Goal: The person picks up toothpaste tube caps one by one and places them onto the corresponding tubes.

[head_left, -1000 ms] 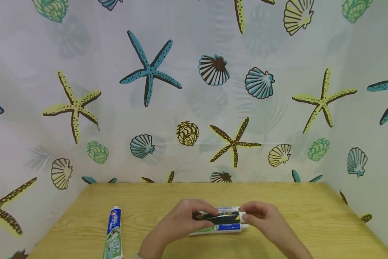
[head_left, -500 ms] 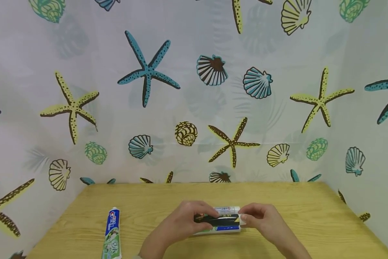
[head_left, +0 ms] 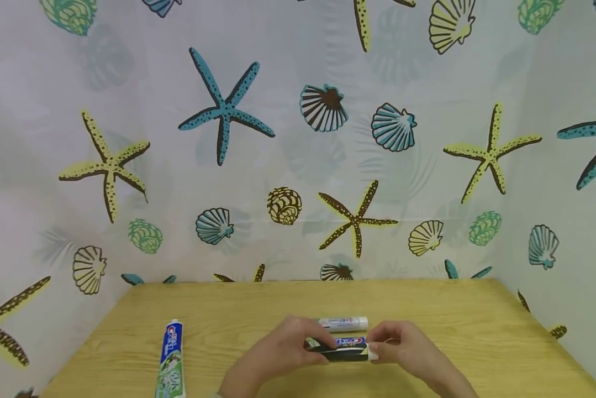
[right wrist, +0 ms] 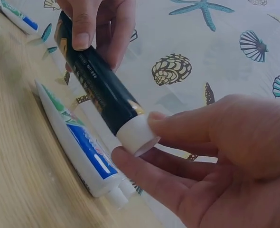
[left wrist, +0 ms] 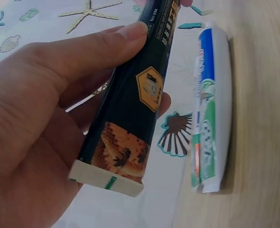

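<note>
A black toothpaste tube (head_left: 346,354) with a white cap is held up level between my two hands. My left hand (head_left: 286,349) grips its crimped-end half, thumb on the near side. My right hand (head_left: 408,349) pinches the white cap (right wrist: 137,135) between thumb and fingers. In the right wrist view, a blue-green toothpaste tube (right wrist: 85,145) lies on the table beside the held one. Just behind it lies a mostly white toothpaste tube (head_left: 346,324). The black tube partly hides the blue-green one in the head view.
Another blue-green toothpaste tube (head_left: 170,359) lies at the left of the wooden table (head_left: 228,326), its cap pointing away from me. A white cloth (head_left: 288,166) printed with starfish and shells encloses the back and sides.
Both hands have brought the black tube slightly lower and nearer to me, uncovering more of the white tube behind. The grips stay the same. The head view has turned slightly right.
</note>
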Available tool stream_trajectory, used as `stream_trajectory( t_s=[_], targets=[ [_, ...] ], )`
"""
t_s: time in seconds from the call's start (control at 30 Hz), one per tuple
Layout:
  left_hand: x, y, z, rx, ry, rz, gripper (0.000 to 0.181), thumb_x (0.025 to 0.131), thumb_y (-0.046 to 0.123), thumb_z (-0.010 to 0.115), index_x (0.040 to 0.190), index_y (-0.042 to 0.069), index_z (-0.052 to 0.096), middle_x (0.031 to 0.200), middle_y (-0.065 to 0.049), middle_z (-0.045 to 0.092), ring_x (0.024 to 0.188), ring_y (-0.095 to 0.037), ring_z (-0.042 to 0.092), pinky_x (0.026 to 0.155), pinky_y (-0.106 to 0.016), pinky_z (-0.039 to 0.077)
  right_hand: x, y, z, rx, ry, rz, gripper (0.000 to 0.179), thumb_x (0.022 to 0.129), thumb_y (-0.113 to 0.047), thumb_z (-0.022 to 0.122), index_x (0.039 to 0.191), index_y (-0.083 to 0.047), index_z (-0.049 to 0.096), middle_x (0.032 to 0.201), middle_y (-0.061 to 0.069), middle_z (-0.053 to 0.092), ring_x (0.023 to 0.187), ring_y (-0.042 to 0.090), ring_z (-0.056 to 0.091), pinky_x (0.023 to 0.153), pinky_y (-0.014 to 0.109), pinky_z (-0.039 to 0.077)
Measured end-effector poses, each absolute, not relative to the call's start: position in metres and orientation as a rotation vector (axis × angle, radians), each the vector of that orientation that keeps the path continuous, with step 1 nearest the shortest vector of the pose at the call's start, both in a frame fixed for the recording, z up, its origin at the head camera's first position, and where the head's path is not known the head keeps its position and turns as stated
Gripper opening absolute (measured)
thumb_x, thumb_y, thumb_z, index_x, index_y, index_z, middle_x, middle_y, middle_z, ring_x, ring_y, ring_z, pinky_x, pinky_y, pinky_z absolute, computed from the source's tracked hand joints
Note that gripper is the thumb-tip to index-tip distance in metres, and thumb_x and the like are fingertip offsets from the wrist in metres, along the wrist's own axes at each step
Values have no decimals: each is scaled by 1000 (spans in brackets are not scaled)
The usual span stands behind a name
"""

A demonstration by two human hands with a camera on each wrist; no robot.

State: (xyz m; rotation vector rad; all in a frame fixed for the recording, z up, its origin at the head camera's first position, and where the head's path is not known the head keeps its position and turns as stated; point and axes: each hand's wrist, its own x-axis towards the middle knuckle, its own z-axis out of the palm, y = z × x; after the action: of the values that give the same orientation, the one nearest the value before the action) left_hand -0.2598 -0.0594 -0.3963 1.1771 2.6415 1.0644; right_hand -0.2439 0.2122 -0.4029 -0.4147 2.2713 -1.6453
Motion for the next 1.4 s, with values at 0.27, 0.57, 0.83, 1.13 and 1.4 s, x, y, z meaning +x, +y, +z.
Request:
stream_trajectory(
  t_s=[0.27, 0.57, 0.83, 1.13, 1.4],
  targets=[
    [-261, -50, -402, 1055, 2604, 921, 25, 80, 12, 82, 102, 25, 78, 100, 17, 70, 89, 1, 58, 89, -23, 52, -247, 215, -410, -427, 2290, -1514, 12, 95, -6, 62, 103, 2, 65, 100, 8, 64, 88, 18, 63, 82, 38, 60],
    [-258, -41, -413, 941, 2562, 916, 34, 76, 7, 80, 99, 31, 77, 96, 21, 65, 88, -1, 55, 84, -23, 47, -250, 216, -417, -431, 2378, -1351, 10, 92, -6, 64, 101, -3, 68, 94, 4, 67, 85, 17, 60, 77, 35, 56],
    [-256, -34, -418, 854, 2547, 866, 36, 75, 3, 80, 98, 30, 77, 95, 21, 66, 86, 0, 57, 85, -25, 50, -249, 215, -417, -501, 2398, -1306, 12, 91, -6, 65, 101, -1, 68, 96, 4, 68, 85, 17, 59, 76, 33, 53],
    [-256, -26, -423, 846, 2595, 700, 34, 77, 9, 83, 102, 30, 76, 94, 22, 65, 83, 1, 54, 86, -24, 52, -249, 215, -415, -511, 2376, -1247, 18, 97, -17, 62, 106, -3, 69, 100, 4, 69, 86, 18, 59, 76, 33, 52],
    [-251, -25, -416, 785, 2606, 657, 34, 81, 12, 81, 110, 27, 73, 95, 18, 66, 81, -1, 55, 81, -24, 52, -248, 220, -410, -500, 2369, -1326, 24, 99, -22, 60, 109, -1, 68, 105, 8, 69, 92, 21, 62, 77, 39, 56]
  ],
)
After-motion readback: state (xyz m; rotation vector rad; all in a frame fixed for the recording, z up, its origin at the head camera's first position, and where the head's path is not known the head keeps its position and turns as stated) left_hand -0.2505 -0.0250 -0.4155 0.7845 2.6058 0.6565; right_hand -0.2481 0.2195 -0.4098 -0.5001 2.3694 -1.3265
